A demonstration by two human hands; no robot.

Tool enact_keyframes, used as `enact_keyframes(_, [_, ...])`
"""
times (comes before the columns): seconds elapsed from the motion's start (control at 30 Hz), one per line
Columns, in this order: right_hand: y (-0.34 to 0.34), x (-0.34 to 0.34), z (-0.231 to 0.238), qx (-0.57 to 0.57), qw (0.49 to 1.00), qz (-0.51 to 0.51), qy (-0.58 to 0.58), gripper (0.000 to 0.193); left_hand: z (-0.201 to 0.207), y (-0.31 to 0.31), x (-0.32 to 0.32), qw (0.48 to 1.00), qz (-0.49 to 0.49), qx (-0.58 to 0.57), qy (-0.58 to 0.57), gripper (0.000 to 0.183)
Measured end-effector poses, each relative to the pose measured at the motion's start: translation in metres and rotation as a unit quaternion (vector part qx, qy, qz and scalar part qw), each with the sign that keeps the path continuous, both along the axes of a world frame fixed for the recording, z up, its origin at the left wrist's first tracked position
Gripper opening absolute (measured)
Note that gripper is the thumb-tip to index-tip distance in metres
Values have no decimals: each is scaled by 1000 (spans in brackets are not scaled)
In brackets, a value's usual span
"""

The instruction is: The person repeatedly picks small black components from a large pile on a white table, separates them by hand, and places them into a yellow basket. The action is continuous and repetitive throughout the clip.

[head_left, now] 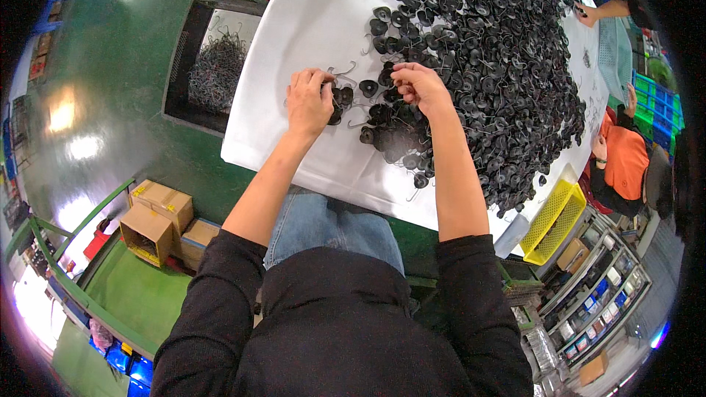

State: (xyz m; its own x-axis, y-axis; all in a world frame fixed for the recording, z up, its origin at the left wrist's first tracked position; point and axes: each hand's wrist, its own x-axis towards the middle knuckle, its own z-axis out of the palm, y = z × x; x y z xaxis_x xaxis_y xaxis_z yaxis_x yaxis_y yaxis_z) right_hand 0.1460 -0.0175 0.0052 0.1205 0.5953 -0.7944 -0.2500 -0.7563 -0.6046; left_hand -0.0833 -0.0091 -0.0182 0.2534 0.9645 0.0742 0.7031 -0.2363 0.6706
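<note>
A large heap of black round discs with thin wire hooks (pixel 485 81) covers the right side of the white-covered table (pixel 338 154). My left hand (pixel 309 101) is curled, palm down, over a small cluster of the same disc hooks (pixel 341 97) left of the heap. Black shows between its thumb and fingers. My right hand (pixel 421 88) is closed in a pinch at the heap's left edge, beside several dark discs. What its fingertips hold, if anything, I cannot make out. One loose disc (pixel 368 88) lies between the two hands.
A black crate (pixel 182 66) with a tangle of wire hooks (pixel 218 66) stands left of the table. A yellow basket (pixel 553 222) is at the right corner. Another person's hand (pixel 588 15) works at the heap's far right. Cardboard boxes (pixel 151 231) stand lower left.
</note>
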Motion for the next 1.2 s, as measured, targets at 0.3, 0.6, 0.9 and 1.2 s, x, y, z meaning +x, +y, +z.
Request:
enact_keyframes(0.3, [-20,-48,-17,175,869,156,-436,23,-6,15,-23,990,-84,-85,76,18])
enact_keyframes(0.6, [-26,-91,-22,214,880,190,-378,14,10,24,-40,990,-83,-114,30,14])
enact_keyframes(0.9, [-18,-114,-7,258,942,159,-143,22,3,34,-53,657,158,-611,-413,27])
enact_keyframes(1.2, [-24,-127,-29,226,776,296,-509,30,-3,-29,-37,998,23,-63,4,21])
